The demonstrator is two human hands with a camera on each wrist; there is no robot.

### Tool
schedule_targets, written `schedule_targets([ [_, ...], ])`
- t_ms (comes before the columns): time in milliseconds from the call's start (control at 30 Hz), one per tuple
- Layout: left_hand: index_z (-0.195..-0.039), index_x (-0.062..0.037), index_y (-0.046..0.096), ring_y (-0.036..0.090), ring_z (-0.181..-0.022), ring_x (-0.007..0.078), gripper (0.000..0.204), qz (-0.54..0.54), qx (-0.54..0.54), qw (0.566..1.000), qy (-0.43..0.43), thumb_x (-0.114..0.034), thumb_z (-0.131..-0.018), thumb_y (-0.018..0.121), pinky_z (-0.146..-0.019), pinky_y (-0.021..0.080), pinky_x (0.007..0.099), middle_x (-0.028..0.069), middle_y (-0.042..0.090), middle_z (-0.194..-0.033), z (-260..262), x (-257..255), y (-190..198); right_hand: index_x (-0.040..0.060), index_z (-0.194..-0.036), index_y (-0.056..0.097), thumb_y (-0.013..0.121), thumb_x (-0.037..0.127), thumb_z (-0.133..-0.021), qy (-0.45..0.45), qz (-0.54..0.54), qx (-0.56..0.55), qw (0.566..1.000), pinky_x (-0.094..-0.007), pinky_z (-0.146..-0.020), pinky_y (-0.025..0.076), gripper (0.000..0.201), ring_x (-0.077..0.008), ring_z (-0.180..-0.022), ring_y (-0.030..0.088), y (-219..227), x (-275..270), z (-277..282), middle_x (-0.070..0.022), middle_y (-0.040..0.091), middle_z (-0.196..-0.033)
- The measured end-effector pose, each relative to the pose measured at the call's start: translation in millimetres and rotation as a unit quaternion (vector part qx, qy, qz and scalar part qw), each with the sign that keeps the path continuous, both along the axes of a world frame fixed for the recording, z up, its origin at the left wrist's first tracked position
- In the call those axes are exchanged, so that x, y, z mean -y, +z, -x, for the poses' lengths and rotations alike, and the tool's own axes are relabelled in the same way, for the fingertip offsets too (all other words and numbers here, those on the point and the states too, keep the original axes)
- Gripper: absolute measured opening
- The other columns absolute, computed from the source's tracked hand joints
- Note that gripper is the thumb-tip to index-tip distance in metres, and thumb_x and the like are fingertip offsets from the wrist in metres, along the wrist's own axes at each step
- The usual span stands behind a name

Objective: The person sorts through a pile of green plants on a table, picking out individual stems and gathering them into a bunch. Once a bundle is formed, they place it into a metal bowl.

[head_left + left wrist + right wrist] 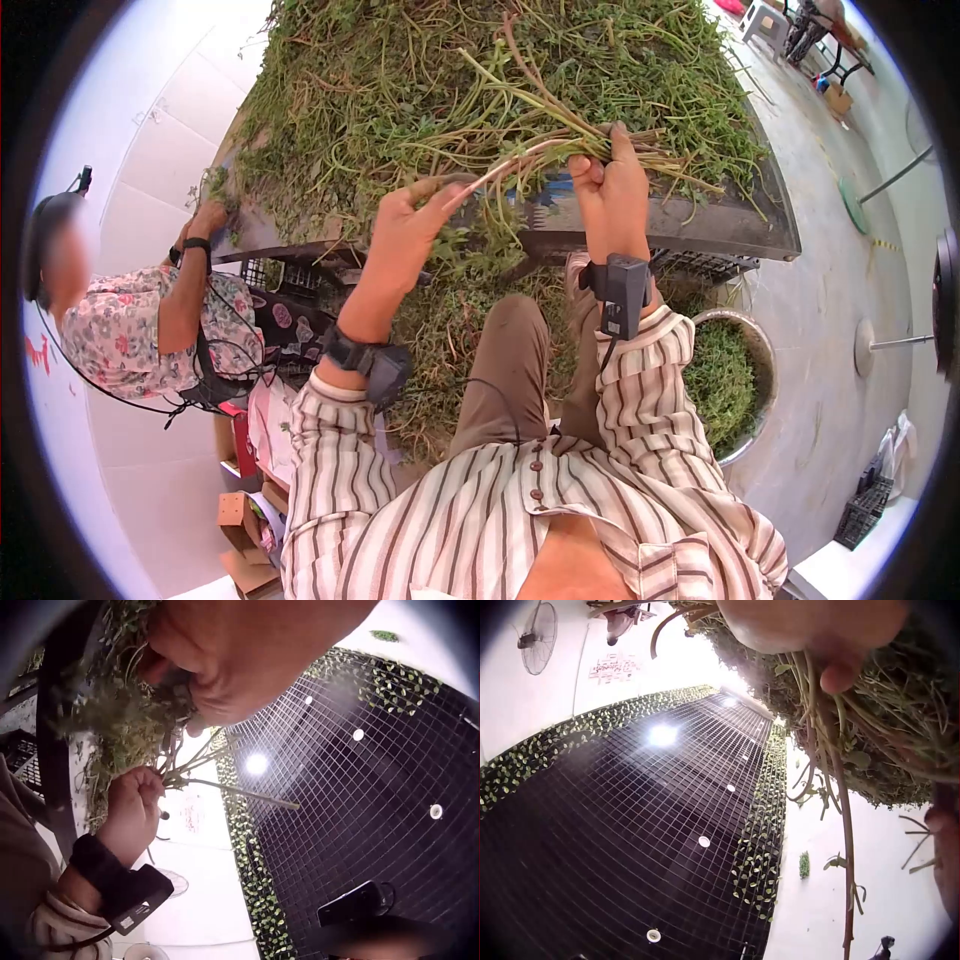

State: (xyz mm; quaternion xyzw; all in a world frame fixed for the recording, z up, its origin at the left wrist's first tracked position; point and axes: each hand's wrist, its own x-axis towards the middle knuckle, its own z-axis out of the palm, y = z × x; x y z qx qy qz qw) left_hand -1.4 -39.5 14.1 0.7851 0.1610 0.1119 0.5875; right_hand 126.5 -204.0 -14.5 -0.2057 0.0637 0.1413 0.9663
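My right hand point(612, 200) grips a bunch of long green and reddish-brown stems point(545, 100) between thumb and fingers, just above the near edge of the table. Cut-looking stem ends stick out to its right. To the left, my left hand point(405, 235) pinches leafy greens, and a pale stem point(515, 160) runs from its fingertips to the bunch. Leaves hang between the two hands. In the left wrist view the left hand point(232, 652) partly covers the greens it holds. From the right wrist, stems point(840, 787) dangle below the right hand point(810, 622).
A thick heap of leafy stems point(400, 100) covers the table point(690, 225). More greens lie on the floor by my legs, and a round tub point(768, 385) of greens stands at right. Another person point(160, 320) works at the table's left side. Black crates point(710, 265) sit underneath.
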Motion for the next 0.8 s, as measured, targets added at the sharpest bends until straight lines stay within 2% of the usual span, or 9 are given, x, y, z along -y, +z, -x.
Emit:
schedule_targets([
  [200, -0.09, 0.0003, 0.066, 0.041, -0.068, 0.0075, 0.035, -0.095, -0.016, 0.995, -0.032, -0.033, -0.081, 0.065, -0.058, 0.033, 0.0266, -0.0008, 0.05, -0.072, -13.7, 23.8, 12.9, 0.0014, -0.084, 0.05, 0.047, 0.02, -0.095, 0.02, -0.008, 0.043, 0.999, -0.0243, -0.049, 0.043, 0.022, -0.01, -0.056, 0.042, -1.7, -2.3, 4.6, -0.0037, 0.046, -0.071],
  [267, -0.09, 0.0011, 0.066, 0.033, -0.053, 0.0031, 0.023, -0.134, 0.026, 0.989, -0.048, -0.02, -0.083, 0.062, -0.047, 0.028, 0.0241, -0.0067, 0.042, -0.056, -19.0, 17.3, 4.4, 0.0014, -0.086, 0.052, 0.048, 0.02, -0.094, 0.012, -0.018, 0.039, 0.999, -0.025, -0.048, 0.043, 0.021, -0.0106, -0.057, 0.043, -2.0, -1.5, 4.3, -0.0041, 0.048, -0.073],
  [300, -0.09, 0.0011, 0.066, 0.033, -0.053, 0.0031, 0.023, -0.135, 0.026, 0.989, -0.05, -0.02, -0.083, 0.062, -0.047, 0.028, 0.0241, -0.0067, 0.042, -0.056, -18.0, 15.4, 5.5, 0.0014, -0.086, 0.052, 0.048, 0.02, -0.094, 0.01, -0.018, 0.038, 0.999, -0.025, -0.048, 0.043, 0.021, -0.0106, -0.057, 0.043, -2.9, -1.4, 3.4, -0.0041, 0.048, -0.073],
  [367, -0.083, 0.0038, 0.06, 0.033, -0.06, 0.0112, 0.025, -0.139, -0.017, 0.99, -0.022, -0.021, -0.08, 0.063, -0.053, 0.032, 0.0294, 0.0019, 0.041, -0.065, -14.0, 11.7, 12.5, 0.0024, -0.086, 0.052, 0.049, 0.02, -0.094, 0.004, 0.009, 0.059, 0.998, -0.0257, -0.047, 0.042, 0.02, -0.0114, -0.058, 0.045, -3.6, -2.0, 3.9, -0.0044, 0.049, -0.076],
  [400, -0.083, 0.0038, 0.06, 0.033, -0.06, 0.0112, 0.025, -0.139, -0.018, 0.99, -0.022, -0.021, -0.08, 0.063, -0.053, 0.032, 0.0294, 0.0019, 0.041, -0.065, -13.4, 9.8, 16.5, 0.0024, -0.086, 0.052, 0.049, 0.02, -0.094, 0.004, 0.009, 0.058, 0.998, -0.0257, -0.047, 0.042, 0.02, -0.0114, -0.058, 0.045, -2.7, -3.0, 4.6, -0.0044, 0.049, -0.076],
  [500, -0.081, 0.0073, 0.053, 0.037, -0.059, 0.0187, 0.018, -0.349, 0.107, 0.928, -0.073, -0.01, -0.081, 0.056, -0.055, 0.036, 0.0315, 0.0105, 0.041, -0.067, -14.4, 0.8, 25.5, 0.003, -0.085, 0.053, 0.05, 0.021, -0.093, -0.015, 0.042, 0.083, 0.996, -0.0261, -0.047, 0.041, 0.019, -0.012, -0.061, 0.047, 1.2, -5.1, 6.8, -0.0045, 0.05, -0.078],
  [633, -0.079, 0.0059, 0.052, 0.041, -0.059, 0.0228, 0.017, -0.377, 0.119, 0.916, -0.066, -0.01, -0.082, 0.054, -0.056, 0.037, 0.0315, 0.0122, 0.042, -0.068, -12.4, -5.7, 26.6, 0.0027, -0.086, 0.052, 0.05, 0.019, -0.093, -0.015, 0.047, 0.065, 0.997, -0.0272, -0.047, 0.04, 0.018, -0.0127, -0.063, 0.049, 1.9, -2.7, 3.2, -0.0044, 0.05, -0.077],
  [733, -0.081, 0.0053, 0.053, 0.043, -0.06, 0.0243, 0.016, -0.429, 0.071, 0.899, -0.06, -0.01, -0.083, 0.053, -0.057, 0.037, 0.0316, 0.0133, 0.046, -0.071, 2.1, -15.6, 18.7, 0.0029, -0.086, 0.053, 0.049, 0.019, -0.094, -0.006, 0.046, 0.062, 0.997, -0.0276, -0.046, 0.04, 0.018, -0.0126, -0.063, 0.049, 1.5, 4.3, -0.2, -0.0041, 0.051, -0.077],
  [800, -0.078, 0.0031, 0.054, 0.046, -0.059, 0.031, 0.012, -0.404, 0.062, 0.912, -0.035, -0.009, -0.079, 0.053, -0.055, 0.038, 0.0337, 0.0161, 0.047, -0.07, 10.7, -18.8, 15.1, 0.0031, -0.086, 0.053, 0.049, 0.019, -0.094, 0.001, 0.045, 0.07, 0.997, -0.0275, -0.046, 0.04, 0.018, -0.0124, -0.063, 0.049, 2.9, 4.8, 2.2, -0.0039, 0.051, -0.077],
])
